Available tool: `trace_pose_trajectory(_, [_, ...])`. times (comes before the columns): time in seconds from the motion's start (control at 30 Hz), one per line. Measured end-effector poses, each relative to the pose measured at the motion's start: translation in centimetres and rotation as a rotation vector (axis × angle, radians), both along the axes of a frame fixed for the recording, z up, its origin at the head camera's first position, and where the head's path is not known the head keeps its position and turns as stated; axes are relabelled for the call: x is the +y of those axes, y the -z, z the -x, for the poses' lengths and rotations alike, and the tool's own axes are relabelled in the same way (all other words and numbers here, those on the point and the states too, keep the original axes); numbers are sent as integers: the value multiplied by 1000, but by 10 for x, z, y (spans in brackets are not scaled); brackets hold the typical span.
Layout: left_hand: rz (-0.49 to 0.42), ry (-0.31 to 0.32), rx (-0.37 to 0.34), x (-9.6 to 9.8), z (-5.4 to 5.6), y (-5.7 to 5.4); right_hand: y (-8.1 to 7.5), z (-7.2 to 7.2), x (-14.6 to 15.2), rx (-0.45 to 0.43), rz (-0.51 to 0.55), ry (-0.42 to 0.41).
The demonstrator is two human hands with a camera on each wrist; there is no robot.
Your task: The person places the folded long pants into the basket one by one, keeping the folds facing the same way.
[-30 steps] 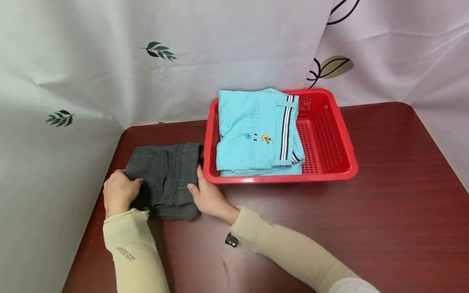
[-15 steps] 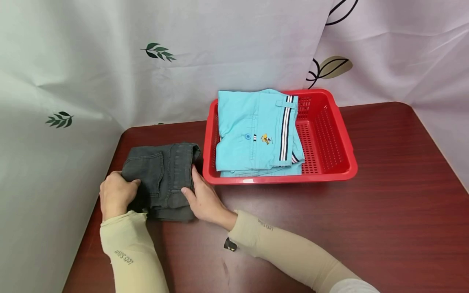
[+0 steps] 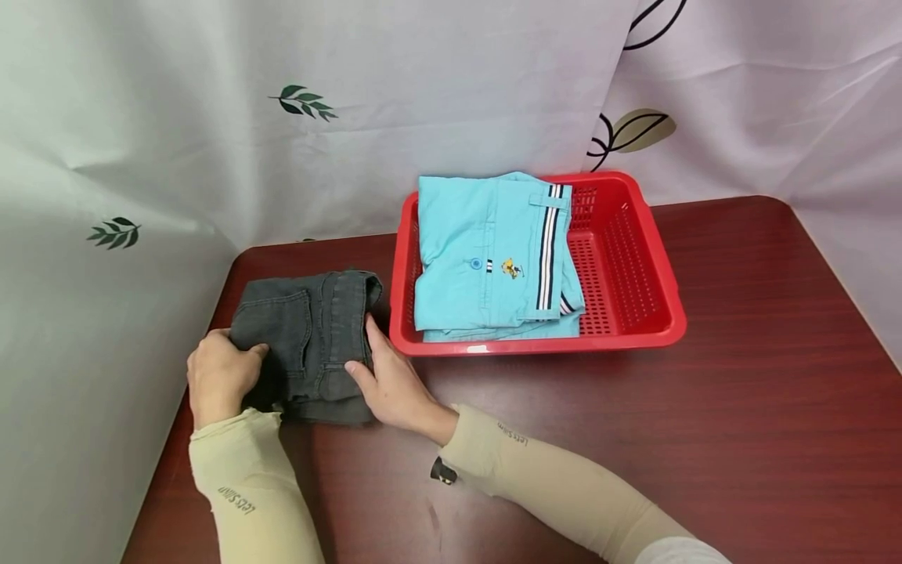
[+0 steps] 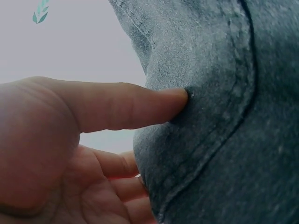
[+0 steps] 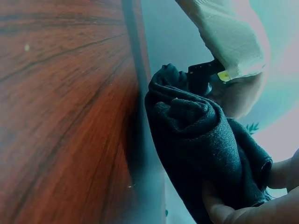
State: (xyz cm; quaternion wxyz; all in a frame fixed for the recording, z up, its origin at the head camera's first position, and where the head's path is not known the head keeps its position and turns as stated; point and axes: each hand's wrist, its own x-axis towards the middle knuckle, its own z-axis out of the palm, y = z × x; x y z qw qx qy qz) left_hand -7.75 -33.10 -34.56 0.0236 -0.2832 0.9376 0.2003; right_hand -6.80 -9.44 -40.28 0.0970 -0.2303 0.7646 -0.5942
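Note:
A folded pair of dark grey jeans (image 3: pixel 285 325) is held between both hands at the left of the table, beside the basket. My left hand (image 3: pixel 221 376) grips its left edge, and in the left wrist view the thumb (image 4: pixel 135 103) presses on the denim near a pocket seam with the fingers behind. At the waistband end, my right hand (image 3: pixel 398 384) holds the jeans with its thumb on top and its other fingers partly hidden at the edge. Seen from the right wrist, the folded layers (image 5: pixel 201 140) look thick and appear lifted off the wood.
A red plastic basket (image 3: pixel 634 338) stands right of the jeans, near the back. Inside its left part lie folded light-blue trousers (image 3: pixel 461 235) with a striped waistband. Around the brown table (image 3: pixel 740 407) hangs a white leaf-patterned cloth (image 3: pixel 451 94).
Both hands have shifted slightly left with the jeans, widening the gap to the basket. The waistband's far corner now looks a little raised. The basket has stayed in place.

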Motion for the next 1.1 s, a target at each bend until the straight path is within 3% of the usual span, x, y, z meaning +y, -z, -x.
trace_pose_trajectory(1.1, [-10,-73,178,17,-11,-26,-30,-1,13,13,90,-2])
